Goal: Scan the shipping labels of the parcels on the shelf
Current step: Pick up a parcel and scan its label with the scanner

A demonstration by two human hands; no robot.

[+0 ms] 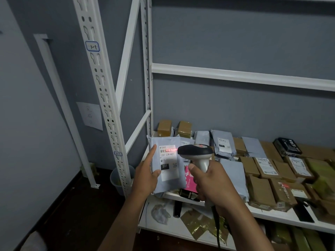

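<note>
One label (168, 162) reads "231-239-K01", "231"; scanner (196, 153) beam on barcode.

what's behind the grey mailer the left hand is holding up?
Behind the grey mailer, a second grey bag's labelled corner peeks out, with two brown taped boxes further back. A pink packet shows at its lower right edge. Anything directly behind the mailer is hidden.

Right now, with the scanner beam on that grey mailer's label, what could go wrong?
1. The red beam lies near the barcode's top edge on the label; a small tilt of the grey mailer could spoil the read.
2. The left hand pinches only the mailer's left edge, so it might sag or slip.
3. The scanner in the right hand trails a cable past the shelf edge; it could snag.
</note>
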